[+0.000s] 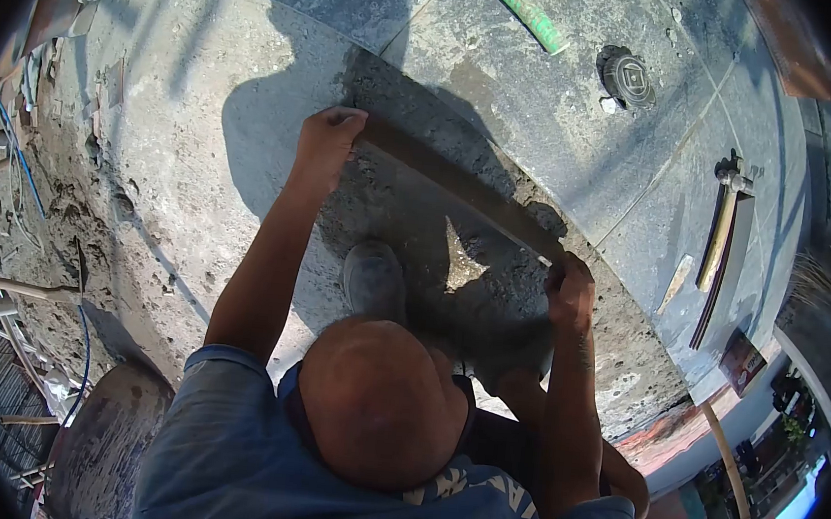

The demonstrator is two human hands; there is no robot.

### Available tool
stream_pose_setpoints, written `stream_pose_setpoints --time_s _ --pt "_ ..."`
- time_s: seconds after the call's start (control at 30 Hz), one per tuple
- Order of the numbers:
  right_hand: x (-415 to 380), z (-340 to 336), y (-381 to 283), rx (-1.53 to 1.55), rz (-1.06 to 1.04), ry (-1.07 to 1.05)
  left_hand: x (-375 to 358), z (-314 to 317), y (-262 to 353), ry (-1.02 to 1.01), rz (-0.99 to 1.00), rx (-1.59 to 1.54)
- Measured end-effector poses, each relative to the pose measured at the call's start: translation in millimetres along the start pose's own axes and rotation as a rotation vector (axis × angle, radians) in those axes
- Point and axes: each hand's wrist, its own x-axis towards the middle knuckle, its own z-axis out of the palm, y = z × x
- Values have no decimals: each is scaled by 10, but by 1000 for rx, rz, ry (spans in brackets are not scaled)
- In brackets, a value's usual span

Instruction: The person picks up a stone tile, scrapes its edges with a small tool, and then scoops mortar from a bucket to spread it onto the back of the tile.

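Note:
A long, narrow dark strip (pixel 461 186) runs slantwise over the rough, dusty ground in front of me. Its upper left end is pinched in my left hand (pixel 331 143). My right hand (pixel 571 291) has its fingers closed round the lower right end. Beneath the strip lies a shaded patch of gritty ground (pixel 381 202), beside the edge of large grey tiles (pixel 556 124). Between my arms a dusty shoe (pixel 373 276) stands on the ground.
A head (pixel 378 400) and blue shirt fill the lower middle. A green tube (pixel 521 10) and a round drain cover (pixel 629 79) are on the tiles. At right lie a hammer (pixel 719 232) and a pale scraper-like piece (pixel 675 284). Cables, sticks and a board (pixel 108 440) crowd the left.

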Motion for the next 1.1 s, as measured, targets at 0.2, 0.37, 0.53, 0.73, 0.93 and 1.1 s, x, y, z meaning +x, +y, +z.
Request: stream_pose_setpoints --time_s 0.2,0.37,0.53,0.73,0.93,1.1 --pt "240 180 -38 299 53 -22 411 52 139 -37 16 -177" --pt "152 238 -55 469 -1 -26 512 124 82 -114 236 -99" --pt "100 217 50 444 -138 -102 442 188 94 -74 240 -46" --pt "89 290 168 109 -366 -68 665 335 -187 179 499 135" --pt "-30 70 129 -548 -625 60 453 148 15 8 447 103" --pt "-132 -112 -139 -113 -686 -263 -14 -310 380 -101 434 21"
